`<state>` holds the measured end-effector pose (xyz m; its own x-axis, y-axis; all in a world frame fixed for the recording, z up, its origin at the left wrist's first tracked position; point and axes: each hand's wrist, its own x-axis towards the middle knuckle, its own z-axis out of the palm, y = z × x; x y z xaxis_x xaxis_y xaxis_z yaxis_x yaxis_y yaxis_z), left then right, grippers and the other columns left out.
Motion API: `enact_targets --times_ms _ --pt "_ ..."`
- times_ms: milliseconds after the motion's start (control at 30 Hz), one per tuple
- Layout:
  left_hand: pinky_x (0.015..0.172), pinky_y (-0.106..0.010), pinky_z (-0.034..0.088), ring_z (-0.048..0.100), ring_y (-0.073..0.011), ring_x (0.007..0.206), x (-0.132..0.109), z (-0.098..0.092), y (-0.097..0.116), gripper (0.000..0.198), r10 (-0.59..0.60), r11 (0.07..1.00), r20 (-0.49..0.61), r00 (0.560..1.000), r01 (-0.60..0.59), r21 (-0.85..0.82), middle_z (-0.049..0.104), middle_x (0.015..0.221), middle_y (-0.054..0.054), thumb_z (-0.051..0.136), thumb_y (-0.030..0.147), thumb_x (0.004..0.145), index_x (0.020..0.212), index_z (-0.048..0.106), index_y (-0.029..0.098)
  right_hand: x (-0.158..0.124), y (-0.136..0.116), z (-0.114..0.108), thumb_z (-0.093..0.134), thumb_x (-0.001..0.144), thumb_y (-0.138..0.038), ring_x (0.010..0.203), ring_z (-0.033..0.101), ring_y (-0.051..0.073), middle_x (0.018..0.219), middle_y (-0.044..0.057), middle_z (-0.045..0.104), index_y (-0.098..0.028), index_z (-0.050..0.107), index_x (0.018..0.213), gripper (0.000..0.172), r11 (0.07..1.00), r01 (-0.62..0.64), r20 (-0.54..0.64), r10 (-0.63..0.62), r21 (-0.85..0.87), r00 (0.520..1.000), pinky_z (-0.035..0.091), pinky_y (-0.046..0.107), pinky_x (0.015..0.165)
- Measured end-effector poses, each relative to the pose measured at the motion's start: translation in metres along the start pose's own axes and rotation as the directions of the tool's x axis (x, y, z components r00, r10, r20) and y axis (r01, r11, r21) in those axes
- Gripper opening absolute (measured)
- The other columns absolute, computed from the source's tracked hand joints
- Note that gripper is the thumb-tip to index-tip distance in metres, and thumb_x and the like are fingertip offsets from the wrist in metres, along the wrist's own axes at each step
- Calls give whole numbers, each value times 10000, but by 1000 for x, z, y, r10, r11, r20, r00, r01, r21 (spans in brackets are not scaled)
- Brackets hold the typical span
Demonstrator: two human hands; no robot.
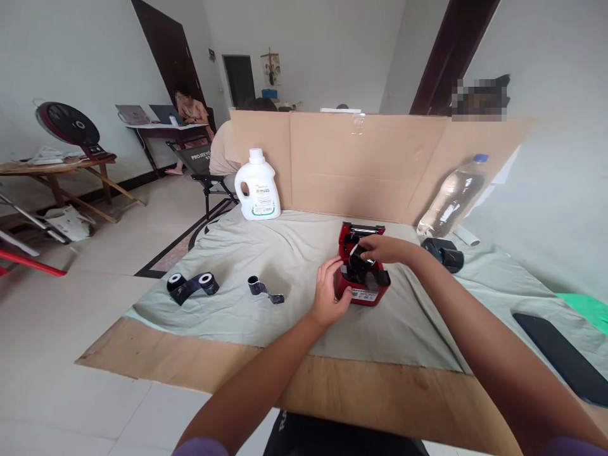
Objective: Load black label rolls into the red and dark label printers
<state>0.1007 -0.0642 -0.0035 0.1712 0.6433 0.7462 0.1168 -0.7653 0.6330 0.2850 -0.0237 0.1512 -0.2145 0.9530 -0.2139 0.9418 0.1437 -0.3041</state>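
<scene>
A small red machine with its lid raised, which looks like a label printer (365,297), stands on the cloth in front of me. My left hand (331,292) grips its left side, with the thumb at the front and the fingers along the wall. Over the open compartment, my right hand (377,249) pinches a dark roll with a whitish end (355,252). The fingers partly hide this roll, so I cannot tell whether it is seated. To the left lie a short black ribbon roll (256,287) with a loose tail and a pair of joined black ribbon rolls (192,285) with white cores.
A white detergent jug (259,190) and a water bottle (453,196) stand before a cardboard screen (351,164). Right of the machine sit a black device (444,253) and a white tube (467,236). A phone (560,351) lies near the right edge. People sit beyond.
</scene>
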Motion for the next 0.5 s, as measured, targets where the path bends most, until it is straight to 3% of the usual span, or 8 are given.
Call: enact_targets --times_ms 133,267,367,500 --pt "1126 -532 390 457 -313 1309 -1 4 -8 597 -144 988 -62 988 140 -70 472 1358 -162 587 230 814 1379 401 188 7 -18 -11 578 873 -296 613 561 132 699 9 635 -173 652 873 143 891 63 -150 6 450 989 436 243 573" --pt "1102 -530 419 483 -312 1263 0 3 -8 571 -160 976 -44 986 152 -155 483 1322 -159 580 227 808 1352 410 188 57 -68 2 665 812 -271 508 492 103 570 -11 554 -164 609 785 124 767 60 -230 116 639 966 429 227 507" --pt "1095 -540 425 496 -327 1253 0 0 -6 567 -162 974 -29 986 155 -163 509 1310 -157 593 228 807 1347 427 196 112 -114 25 659 783 -211 583 581 135 718 38 657 -145 618 959 193 749 68 -265 147 659 953 482 240 529" --pt "1063 -510 464 552 -338 1231 -2 5 -8 457 -249 957 100 963 261 -127 572 1310 -168 598 258 874 1312 478 208 174 -168 67 631 797 -192 863 666 189 1068 80 700 -174 603 1106 311 907 187 -406 -20 377 914 524 264 690"
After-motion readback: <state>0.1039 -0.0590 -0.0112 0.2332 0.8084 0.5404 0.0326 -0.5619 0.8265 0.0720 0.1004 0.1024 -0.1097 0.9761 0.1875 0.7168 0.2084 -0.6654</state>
